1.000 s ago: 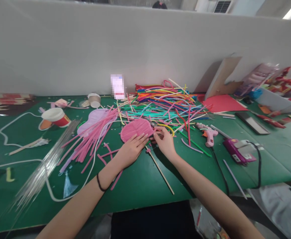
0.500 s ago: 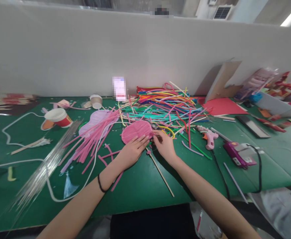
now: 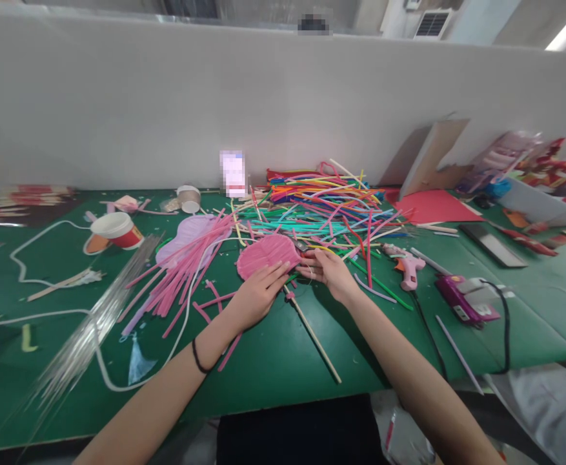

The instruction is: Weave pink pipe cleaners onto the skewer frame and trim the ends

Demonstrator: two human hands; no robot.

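Note:
A pink fan-shaped piece (image 3: pixel 266 252), apparently made of fuzzy pipe cleaners, lies on the green table. My left hand (image 3: pixel 262 289) rests flat on its lower edge, fingers stretched toward the right. At the piece's right corner is my right hand (image 3: pixel 328 271), its fingers drawn together; what they pinch is too small to make out. A thin curved strand shows under those fingers. Just above them lies a small dark-headed tool (image 3: pixel 302 246), partly covered. Below the piece a wooden stick (image 3: pixel 314 330) with a pink bit near its top points toward me.
A lilac fan-shaped piece (image 3: pixel 183 237) lies left, with pink pipe cleaners (image 3: pixel 179 290) across it. Behind is a heap of coloured pipe cleaners (image 3: pixel 321 200). A pink glue gun (image 3: pixel 410 268) and purple power strip (image 3: pixel 464 300) are right; a paper cup (image 3: pixel 118 231), wires (image 3: pixel 93 323) and white cable are left.
My right hand has shifted slightly right and its fingers have straightened over the yellow strand beside the piece. My left hand stays on the pink piece.

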